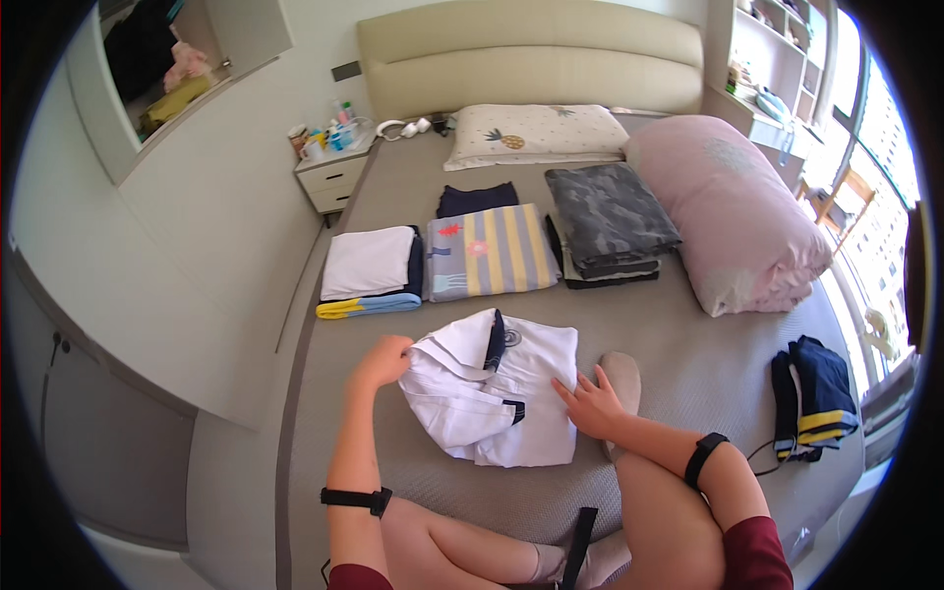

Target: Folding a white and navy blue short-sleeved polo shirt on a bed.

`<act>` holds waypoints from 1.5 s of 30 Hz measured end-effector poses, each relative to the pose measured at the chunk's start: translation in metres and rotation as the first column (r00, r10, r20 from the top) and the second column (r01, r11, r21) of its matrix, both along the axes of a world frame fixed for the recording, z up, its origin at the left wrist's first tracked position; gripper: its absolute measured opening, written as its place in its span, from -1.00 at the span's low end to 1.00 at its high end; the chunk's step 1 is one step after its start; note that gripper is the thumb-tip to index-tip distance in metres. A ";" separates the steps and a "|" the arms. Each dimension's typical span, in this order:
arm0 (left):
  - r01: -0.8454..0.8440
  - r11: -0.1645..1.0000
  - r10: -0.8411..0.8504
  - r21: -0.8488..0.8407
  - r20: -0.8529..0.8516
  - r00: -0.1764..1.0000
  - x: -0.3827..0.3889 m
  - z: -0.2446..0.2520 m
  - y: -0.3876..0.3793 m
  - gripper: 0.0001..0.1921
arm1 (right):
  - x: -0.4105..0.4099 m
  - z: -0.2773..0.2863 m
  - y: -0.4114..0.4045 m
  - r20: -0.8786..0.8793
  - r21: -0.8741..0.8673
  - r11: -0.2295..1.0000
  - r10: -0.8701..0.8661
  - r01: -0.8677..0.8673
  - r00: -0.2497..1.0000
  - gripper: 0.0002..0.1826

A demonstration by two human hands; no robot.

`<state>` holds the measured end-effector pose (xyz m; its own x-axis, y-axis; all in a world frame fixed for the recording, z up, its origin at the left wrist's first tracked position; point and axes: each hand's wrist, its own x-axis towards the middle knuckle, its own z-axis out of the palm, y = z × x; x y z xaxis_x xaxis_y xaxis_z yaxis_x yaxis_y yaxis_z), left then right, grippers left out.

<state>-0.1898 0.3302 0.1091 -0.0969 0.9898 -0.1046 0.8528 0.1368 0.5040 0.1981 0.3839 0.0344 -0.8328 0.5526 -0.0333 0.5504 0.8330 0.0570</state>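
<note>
A white shirt (531,435) with a dark navy collar and cuff lies partly folded on the bed before me. My left hand (383,360) pinches the shirt's left edge near the shoulder between thumb and fingers. Across the shirt, my right hand (594,402) rests with spread fingers on its right edge, fingertips touching the cloth. One sleeve is laid inward over the body, its navy cuff (518,411) near the middle. The collar (495,341) points towards the headboard. A beige-socked foot (623,369) is just beyond my right hand.
Behind the shirt lie a white-topped clothes stack (369,262), a striped folded cloth (494,254), navy fabric (478,199) and a grey camouflage stack (608,214). A pink bedding roll (726,214) and pillow (542,136) sit farther back. Navy clothes (818,394) lie at right.
</note>
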 end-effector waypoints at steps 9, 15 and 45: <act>-0.124 0.992 0.121 0.031 0.075 0.990 0.042 -0.005 0.011 -0.87 | 0.003 -0.009 0.002 0.073 -0.006 0.982 -0.189 0.190 0.979 -0.27; 0.088 0.992 0.020 -0.094 0.788 0.616 0.125 0.030 0.025 -0.80 | -0.016 0.018 0.003 -0.138 -0.209 0.934 -0.321 0.290 0.937 -0.41; -0.846 -0.055 0.826 -0.531 0.452 -0.337 -0.134 -0.065 -0.177 -0.69 | -0.010 -0.016 0.023 -0.258 -0.622 0.631 -0.724 0.463 0.640 -0.28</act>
<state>-0.3236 0.1537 0.0437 -0.7612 -0.0757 -0.6441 -0.6115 0.4145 0.6740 0.1877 0.4071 0.0182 -0.2978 0.9422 -0.1533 0.7725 0.1435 -0.6186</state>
